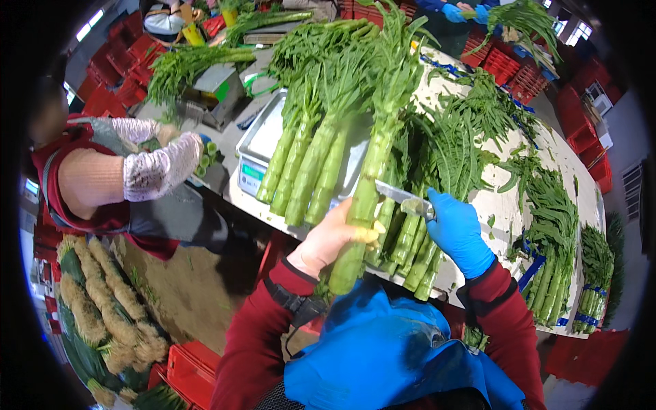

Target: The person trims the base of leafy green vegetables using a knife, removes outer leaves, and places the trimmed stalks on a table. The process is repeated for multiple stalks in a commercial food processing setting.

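Note:
Held upright in my left hand (341,233) is a thick green stem of celtuce (365,200), leafy at its top. The left hand is pale, with yellow at the fingertips. My right hand (457,228), in a blue glove, grips a knife (402,196) whose blade reaches to the held stem. Several celtuce stems (315,169) lie on a digital scale's metal pan (264,125), left of the held stem. Behind and below the knife, more stems (410,246) lie at the table's near edge. The knife's handle is mostly hidden in my glove.
On the white table (512,205) are leaf scraps, and at right celtuce bundles (551,256) with blue tape. A co-worker (133,164) stands close at the left. Gloved hands of another person (464,13) hold greens across the table. Red crates (195,374) stand at lower left, near bundled vegetables (102,302).

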Demonstrator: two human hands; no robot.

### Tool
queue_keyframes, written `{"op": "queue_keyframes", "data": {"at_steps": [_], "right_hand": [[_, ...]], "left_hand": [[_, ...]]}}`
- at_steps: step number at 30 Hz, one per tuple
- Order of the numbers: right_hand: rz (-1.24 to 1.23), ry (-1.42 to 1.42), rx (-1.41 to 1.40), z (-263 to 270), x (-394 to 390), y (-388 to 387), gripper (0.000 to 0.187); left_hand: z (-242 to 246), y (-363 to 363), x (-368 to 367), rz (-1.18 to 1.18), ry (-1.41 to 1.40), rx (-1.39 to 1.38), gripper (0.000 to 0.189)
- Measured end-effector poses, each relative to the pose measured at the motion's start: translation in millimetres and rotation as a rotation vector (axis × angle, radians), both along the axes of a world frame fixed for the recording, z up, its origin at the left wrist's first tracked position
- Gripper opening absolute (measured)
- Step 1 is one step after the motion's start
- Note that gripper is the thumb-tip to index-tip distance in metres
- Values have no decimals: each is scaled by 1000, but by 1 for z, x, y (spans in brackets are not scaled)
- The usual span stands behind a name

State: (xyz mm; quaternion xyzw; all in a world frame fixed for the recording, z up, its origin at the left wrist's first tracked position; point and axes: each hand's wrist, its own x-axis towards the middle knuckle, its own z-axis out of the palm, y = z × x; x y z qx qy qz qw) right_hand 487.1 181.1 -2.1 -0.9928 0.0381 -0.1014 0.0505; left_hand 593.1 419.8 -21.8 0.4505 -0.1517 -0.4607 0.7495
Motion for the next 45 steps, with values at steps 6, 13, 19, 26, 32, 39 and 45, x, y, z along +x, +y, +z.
{"op": "queue_keyframes", "data": {"at_steps": [6,13,19,26,32,39,45], "right_hand": [[-23,-21,47,6,17,-8,19],[27,-116,55,22,53,-8,9],[11,-19,130,39,82,0,11],[192,52,69,59,94,7,10],[157,24,60,62,92,8,9],[-27,-25,199,47,35,-29,15],[-262,-156,372,32,-53,-66,25]], "left_hand": [[-1,4,5,-34,108,-21,71],[-2,12,13,-75,191,-195,87],[-4,18,19,-3,218,-196,95],[-7,23,20,9,258,-200,93],[-8,20,16,-5,240,-224,90],[8,6,-1,3,116,-99,94],[29,-28,-4,-155,54,-79,92]]}}
